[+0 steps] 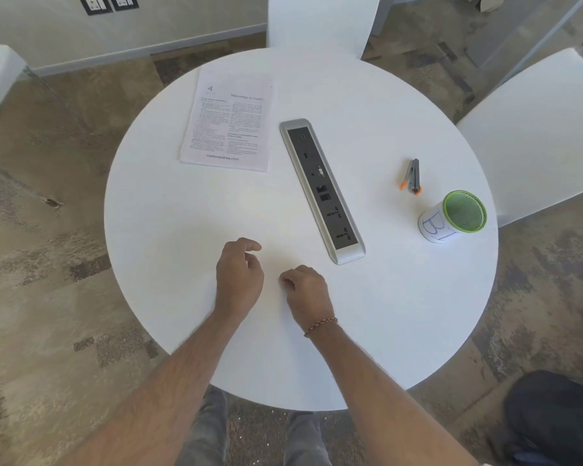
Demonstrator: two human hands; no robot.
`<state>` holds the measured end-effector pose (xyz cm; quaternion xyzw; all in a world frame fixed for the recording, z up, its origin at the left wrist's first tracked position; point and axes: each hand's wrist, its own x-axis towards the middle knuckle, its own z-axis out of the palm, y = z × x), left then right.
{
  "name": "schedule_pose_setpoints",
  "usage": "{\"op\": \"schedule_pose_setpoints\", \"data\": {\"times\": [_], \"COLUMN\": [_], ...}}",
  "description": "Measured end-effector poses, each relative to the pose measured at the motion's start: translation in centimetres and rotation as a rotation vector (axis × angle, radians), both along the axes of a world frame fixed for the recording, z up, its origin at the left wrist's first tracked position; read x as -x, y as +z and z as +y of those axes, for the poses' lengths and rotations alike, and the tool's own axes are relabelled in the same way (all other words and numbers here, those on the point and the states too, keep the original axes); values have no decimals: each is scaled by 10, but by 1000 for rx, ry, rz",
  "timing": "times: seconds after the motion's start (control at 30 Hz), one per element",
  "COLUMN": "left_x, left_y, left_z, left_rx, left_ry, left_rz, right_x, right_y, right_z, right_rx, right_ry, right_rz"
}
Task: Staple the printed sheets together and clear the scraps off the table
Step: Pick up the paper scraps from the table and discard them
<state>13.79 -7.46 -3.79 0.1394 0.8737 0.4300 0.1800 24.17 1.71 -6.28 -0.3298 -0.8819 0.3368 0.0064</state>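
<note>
Head view: left hand (239, 274) and right hand (306, 290) loosely curled, holding nothing; sheets (228, 121) far beyond fingertips, long axis pointing away; stapler (412, 174) far right, lengthwise likewise.

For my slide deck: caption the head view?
Both hands rest empty; sheets and stapler lie untouched.

On the bench (401, 314), the sheets (228, 121) lie far left, the socket strip (322, 190) runs down the middle, and the stapler (412, 174) lies to its right with the cup (453, 216) just nearer me. My left grip (239, 274) and right grip (305, 290) sit side by side at the near edge, well apart from everything. Chairs (535, 129) stand behind and to the right
</note>
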Motion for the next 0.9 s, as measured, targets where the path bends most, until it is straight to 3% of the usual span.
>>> {"op": "schedule_pose_setpoints", "data": {"times": [0.3,0.43,0.6,0.73,0.9], "left_x": [1,1,3,5,2], "left_y": [1,2,3,2,0], "left_z": [0,1,1,0,0], "left_rx": [5,13,16,13,-2], "left_ry": [-2,-4,-4,1,6], "left_rz": [22,31,54,52,43], "right_x": [10,11,9,3,-6], "right_y": [6,5,1,8,11], "right_z": [-14,-17,-15,-4,3], "right_rx": [-224,-441,-305,48,158], "right_ry": [103,242,215,-86,-162], "right_rz": [-78,-171,-156,-39,47]}}
